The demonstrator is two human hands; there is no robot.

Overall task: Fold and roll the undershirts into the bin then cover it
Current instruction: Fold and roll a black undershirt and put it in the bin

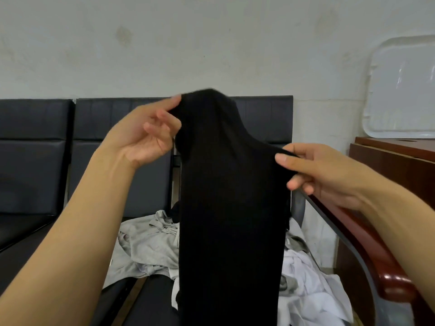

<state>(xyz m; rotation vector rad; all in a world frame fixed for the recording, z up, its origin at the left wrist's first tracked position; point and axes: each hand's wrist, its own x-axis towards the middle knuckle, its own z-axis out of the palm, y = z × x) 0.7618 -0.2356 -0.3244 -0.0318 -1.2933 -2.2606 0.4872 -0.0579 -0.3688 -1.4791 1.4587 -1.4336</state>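
Note:
A black ribbed undershirt [231, 208] hangs lengthwise in the air in front of me. My left hand [146, 135] pinches its upper left edge near the top, thumb up. My right hand [324, 175] pinches the upper right edge, lower than the left hand. Below, a heap of undershirts lies on the seat: a grey one [150, 245] on the left and white ones [313, 290] on the right. The black shirt hides the middle of the heap. A clear plastic bin lid [400, 90] leans against the wall at the right. The bin itself is out of view.
A row of black padded seats [35, 161] runs along the pale wall. A red-brown wooden armrest [367, 245] curves at the right of the seat. Behind it stands a brown wooden cabinet [400, 161] on which the lid stands.

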